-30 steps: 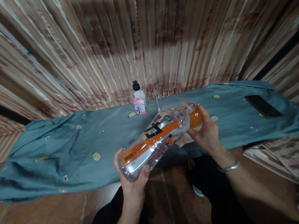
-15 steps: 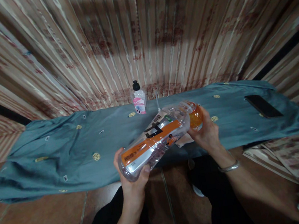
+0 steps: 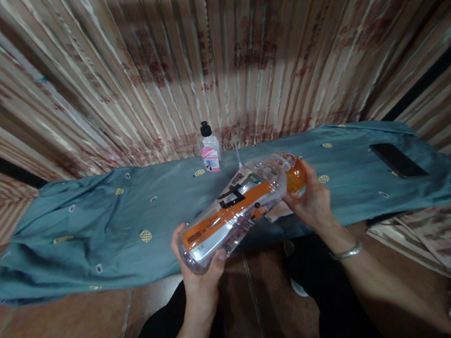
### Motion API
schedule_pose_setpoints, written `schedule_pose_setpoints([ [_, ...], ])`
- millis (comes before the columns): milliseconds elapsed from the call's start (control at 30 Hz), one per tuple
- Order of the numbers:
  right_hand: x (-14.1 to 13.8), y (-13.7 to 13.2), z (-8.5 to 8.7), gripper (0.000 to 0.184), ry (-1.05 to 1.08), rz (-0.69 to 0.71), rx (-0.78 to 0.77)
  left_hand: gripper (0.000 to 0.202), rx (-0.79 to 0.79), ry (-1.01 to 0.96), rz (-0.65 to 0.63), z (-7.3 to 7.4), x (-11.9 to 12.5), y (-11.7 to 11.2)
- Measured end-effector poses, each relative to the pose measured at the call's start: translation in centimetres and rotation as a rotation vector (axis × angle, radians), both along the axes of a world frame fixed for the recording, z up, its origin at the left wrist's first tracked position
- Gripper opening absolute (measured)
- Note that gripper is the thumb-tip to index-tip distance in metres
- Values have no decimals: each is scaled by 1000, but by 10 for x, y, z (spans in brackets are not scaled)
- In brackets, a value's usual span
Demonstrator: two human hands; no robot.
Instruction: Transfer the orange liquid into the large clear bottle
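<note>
Striped, pleated curtains (image 3: 207, 52) with reddish tree prints rise behind and around a long desk (image 3: 66, 217), draped in a wrinkled teal cloth (image 3: 162, 202) with small yellow motifs; brown tiles (image 3: 64, 337) show on the near side. A large clear bottle (image 3: 231, 208) hangs slanted over the desk's near middle, its base near left, its neck far right. The left hand (image 3: 203, 286) has its grip wrapped round the base, thumb on the near side. The right hand (image 3: 314, 200), with a silver bracelet (image 3: 348, 252) at the wrist, holds its grip round a see-through orange piece (image 3: 294, 175) at the neck end; whether that is joined to the bottle cannot be told. Holding both ends probably steadies such a long, smooth body and fixes its slant.

A small black-topped bottle (image 3: 210, 157) stands upright at the far edge, out of the hands' way, with a thin white stem (image 3: 238, 153) just right of it. A pale pinkish piece (image 3: 278, 212) lies partly hidden below the large bottle, and a dark phone (image 3: 398, 160) lies flat at the right.

The large label has a bold black character on silver, a green patch and an orange band with tiny print around an "×"; the small bottle's pink label is illegible.
</note>
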State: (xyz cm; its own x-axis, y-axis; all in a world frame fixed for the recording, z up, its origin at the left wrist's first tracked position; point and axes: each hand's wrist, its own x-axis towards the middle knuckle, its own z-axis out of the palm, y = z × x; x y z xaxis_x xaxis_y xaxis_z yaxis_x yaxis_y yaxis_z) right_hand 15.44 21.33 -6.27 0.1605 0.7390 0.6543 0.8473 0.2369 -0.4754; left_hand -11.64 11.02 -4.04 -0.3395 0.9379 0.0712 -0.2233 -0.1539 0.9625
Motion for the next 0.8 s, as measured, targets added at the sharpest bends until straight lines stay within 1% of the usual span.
schedule_pose_setpoints([
  [400, 1, 1, -3, 84, -16, 18, 21, 89, -26, -18, 5, 3, 0, -2],
  [500, 0, 1, -2, 84, -20, 18, 23, 89, -41, -15, 6, 3, -1, -2],
  [800, -1, 0, -1, 85, -8, 11, 12, 89, -11, -11, 12, 0, -1, 0],
])
